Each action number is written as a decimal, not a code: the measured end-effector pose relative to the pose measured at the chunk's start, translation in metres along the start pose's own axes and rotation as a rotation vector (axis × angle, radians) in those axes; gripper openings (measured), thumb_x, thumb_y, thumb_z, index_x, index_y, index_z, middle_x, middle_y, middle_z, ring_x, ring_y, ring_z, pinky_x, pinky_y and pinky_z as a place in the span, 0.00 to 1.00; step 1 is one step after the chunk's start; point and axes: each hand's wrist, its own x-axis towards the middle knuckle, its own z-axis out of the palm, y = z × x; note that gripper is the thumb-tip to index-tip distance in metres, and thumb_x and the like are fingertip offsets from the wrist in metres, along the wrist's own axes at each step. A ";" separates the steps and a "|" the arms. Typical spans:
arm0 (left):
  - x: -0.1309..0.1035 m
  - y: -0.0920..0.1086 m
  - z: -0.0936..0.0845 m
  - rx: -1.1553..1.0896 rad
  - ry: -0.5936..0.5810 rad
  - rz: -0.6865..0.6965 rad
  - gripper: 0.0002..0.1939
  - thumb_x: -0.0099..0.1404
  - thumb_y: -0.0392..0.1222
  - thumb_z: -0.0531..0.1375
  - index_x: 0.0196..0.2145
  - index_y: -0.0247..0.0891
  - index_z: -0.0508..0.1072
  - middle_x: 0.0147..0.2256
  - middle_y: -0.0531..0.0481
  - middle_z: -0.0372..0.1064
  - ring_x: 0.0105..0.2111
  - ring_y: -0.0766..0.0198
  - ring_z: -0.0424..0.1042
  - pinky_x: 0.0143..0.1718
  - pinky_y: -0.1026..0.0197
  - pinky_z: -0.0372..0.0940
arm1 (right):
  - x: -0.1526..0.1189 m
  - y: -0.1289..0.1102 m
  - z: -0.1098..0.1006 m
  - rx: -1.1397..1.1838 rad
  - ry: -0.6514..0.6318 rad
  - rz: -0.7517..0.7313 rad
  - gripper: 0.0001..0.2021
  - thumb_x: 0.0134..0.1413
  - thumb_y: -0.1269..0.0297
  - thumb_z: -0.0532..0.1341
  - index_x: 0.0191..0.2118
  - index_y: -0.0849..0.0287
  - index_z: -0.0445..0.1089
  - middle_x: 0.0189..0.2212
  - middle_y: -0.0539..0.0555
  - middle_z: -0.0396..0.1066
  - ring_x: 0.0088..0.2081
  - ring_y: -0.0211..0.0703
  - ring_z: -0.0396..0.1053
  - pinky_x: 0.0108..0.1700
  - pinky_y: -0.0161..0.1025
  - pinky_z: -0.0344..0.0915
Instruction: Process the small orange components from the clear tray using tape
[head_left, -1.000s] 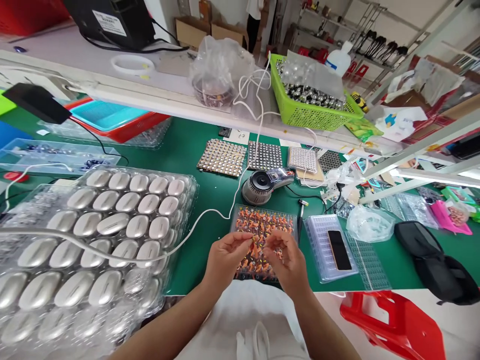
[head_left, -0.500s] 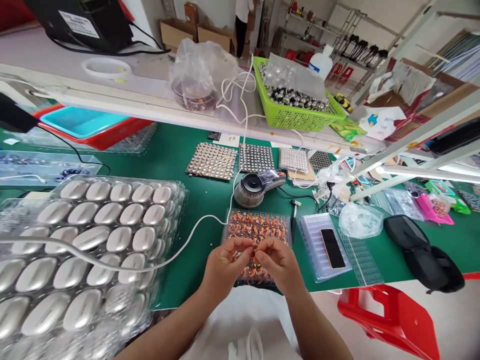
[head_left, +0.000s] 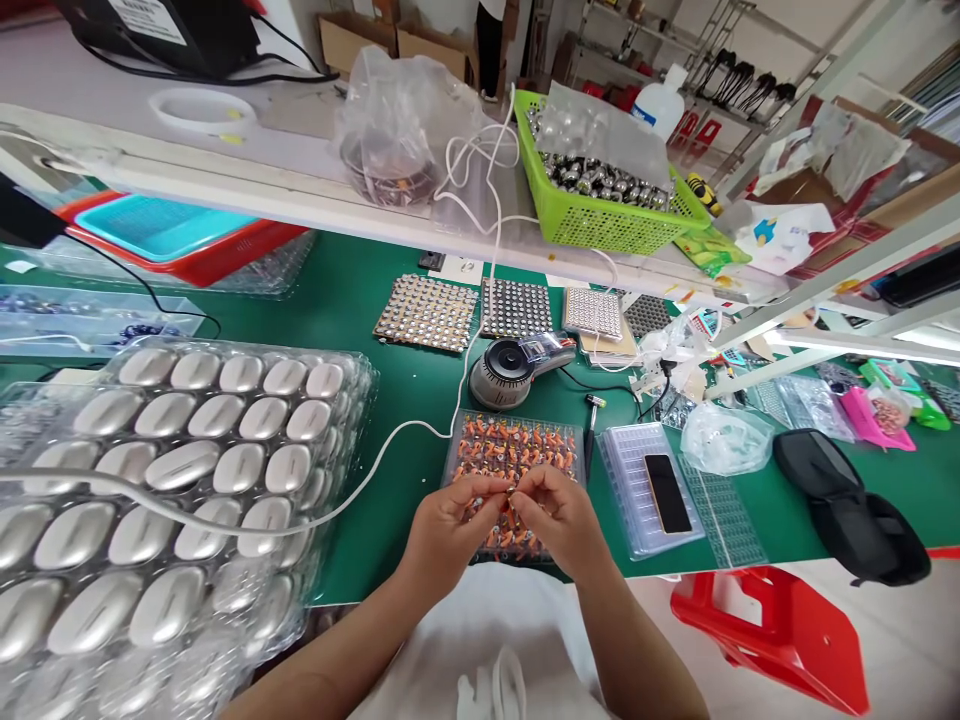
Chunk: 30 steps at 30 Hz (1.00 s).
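Observation:
My left hand (head_left: 450, 525) and my right hand (head_left: 559, 515) meet fingertip to fingertip above a clear tray of small orange parts (head_left: 517, 440). Each hand has its thumb and forefinger pinched together. Between the fingertips sits a tiny piece (head_left: 511, 492), mostly hidden and too small to name. Orange parts with dark and metallic bits fill the tray's rows, and my hands cover its near portion. Just beyond the tray rests a round grey device with a handle (head_left: 501, 375). A small hammer (head_left: 592, 415) lies along the tray's right side.
Stacked clear trays of silver, mouse-shaped shells (head_left: 214, 415) take up the left. A white cable (head_left: 397, 430) crosses the bench. To the right lie a phone (head_left: 667, 494) on plastic trays and a black case (head_left: 847, 500). Overhead, a shelf holds a green basket (head_left: 607, 235).
My hands stay pinched together over the tray, with slight finger movement. The red bit seen between the fingertips before is now less visible. The camera view has shifted slightly.

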 end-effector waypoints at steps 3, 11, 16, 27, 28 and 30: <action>0.000 0.000 0.000 0.029 -0.009 0.030 0.08 0.57 0.41 0.61 0.34 0.39 0.79 0.32 0.48 0.77 0.33 0.60 0.74 0.34 0.64 0.67 | 0.001 0.002 0.000 0.005 0.001 0.012 0.05 0.55 0.64 0.59 0.30 0.57 0.65 0.23 0.47 0.64 0.23 0.34 0.62 0.24 0.31 0.58; 0.001 0.000 0.000 0.099 -0.018 0.121 0.07 0.60 0.38 0.60 0.35 0.37 0.78 0.32 0.49 0.76 0.32 0.63 0.73 0.35 0.65 0.67 | 0.002 0.006 0.000 0.032 0.016 0.039 0.06 0.55 0.64 0.60 0.30 0.59 0.65 0.23 0.47 0.65 0.24 0.34 0.62 0.25 0.31 0.58; 0.002 -0.002 0.000 0.120 -0.019 0.188 0.07 0.60 0.37 0.59 0.35 0.37 0.77 0.31 0.50 0.75 0.31 0.65 0.73 0.32 0.66 0.67 | 0.002 0.010 0.003 0.058 0.030 0.052 0.06 0.55 0.63 0.60 0.30 0.59 0.65 0.22 0.47 0.65 0.24 0.35 0.63 0.25 0.32 0.59; -0.005 0.006 -0.003 0.203 -0.017 0.326 0.07 0.61 0.34 0.58 0.38 0.36 0.74 0.34 0.49 0.74 0.34 0.65 0.72 0.37 0.64 0.66 | 0.006 0.010 0.009 0.153 0.084 0.102 0.08 0.53 0.61 0.63 0.33 0.58 0.65 0.22 0.46 0.64 0.23 0.34 0.63 0.24 0.31 0.58; -0.005 0.007 -0.005 0.198 -0.016 0.303 0.07 0.61 0.35 0.59 0.38 0.36 0.75 0.34 0.48 0.74 0.34 0.65 0.72 0.37 0.64 0.66 | 0.007 0.009 0.009 0.172 0.087 0.107 0.10 0.52 0.61 0.64 0.36 0.58 0.64 0.21 0.45 0.63 0.22 0.33 0.62 0.24 0.31 0.57; -0.005 0.008 -0.007 0.167 -0.030 0.242 0.07 0.60 0.37 0.60 0.37 0.37 0.75 0.34 0.49 0.74 0.34 0.64 0.72 0.37 0.64 0.66 | 0.008 0.006 0.008 0.220 0.065 0.118 0.14 0.50 0.61 0.65 0.41 0.56 0.63 0.20 0.43 0.61 0.21 0.33 0.60 0.22 0.31 0.55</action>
